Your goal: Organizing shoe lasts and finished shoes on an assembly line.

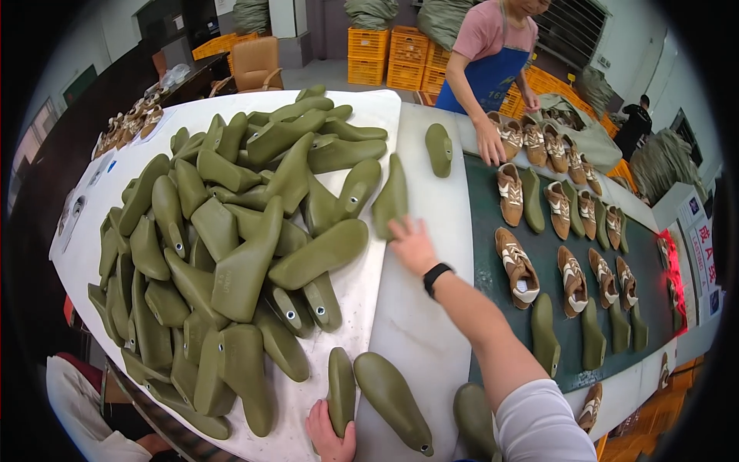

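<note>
Several olive-green shoe lasts [246, 277] lie in a big heap on the white tabletop to the left. At the near edge my left hand [331, 437] grips the lower end of one shoe last [341, 389], thumb on one side and fingers on the other. Beside it lies a wider last [392, 400]. My right hand [413, 245], arm stretched forward, has its fingers spread at the near end of another last [392, 199] on the heap's right edge. Whether the fingertips press on it is hard to see.
Right of the table, a green conveyor belt [481, 262] carries brown-and-white sneakers [516, 266] and more lasts. A co-worker in a blue apron [485, 65] touches sneakers at the far side. One last [439, 150] lies on the pale ledge. Orange crates [367, 55] stand behind.
</note>
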Demonstrator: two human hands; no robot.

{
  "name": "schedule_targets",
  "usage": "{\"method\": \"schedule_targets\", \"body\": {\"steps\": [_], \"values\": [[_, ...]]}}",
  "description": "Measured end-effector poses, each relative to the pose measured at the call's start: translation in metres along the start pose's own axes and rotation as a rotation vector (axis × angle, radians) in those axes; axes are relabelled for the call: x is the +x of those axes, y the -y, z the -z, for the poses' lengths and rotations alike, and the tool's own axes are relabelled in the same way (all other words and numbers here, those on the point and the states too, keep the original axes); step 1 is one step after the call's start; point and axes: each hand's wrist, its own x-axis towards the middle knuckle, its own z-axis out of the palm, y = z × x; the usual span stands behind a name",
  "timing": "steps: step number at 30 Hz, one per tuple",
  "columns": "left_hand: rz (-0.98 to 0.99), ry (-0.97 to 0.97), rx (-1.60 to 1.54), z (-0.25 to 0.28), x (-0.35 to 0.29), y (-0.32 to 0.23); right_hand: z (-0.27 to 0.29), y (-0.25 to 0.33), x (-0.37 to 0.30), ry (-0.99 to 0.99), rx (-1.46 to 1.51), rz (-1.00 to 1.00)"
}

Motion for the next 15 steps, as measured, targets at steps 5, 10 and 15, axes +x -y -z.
{"method": "schedule_targets", "body": {"steps": [5,10,15], "values": [[0.001,0.026,-0.013,0.001,0.005,0.000,0.001,-0.033,0.030,-0.111,0.485,-0.281],[0.005,-0.001,0.020,0.001,0.000,0.005,0.078,0.088,0.046,-0.358,0.576,0.478],[-0.015,-0.001,-0.009,-0.007,0.001,0.005,0.026,0.123,0.047,-0.271,0.211,0.323]]}}
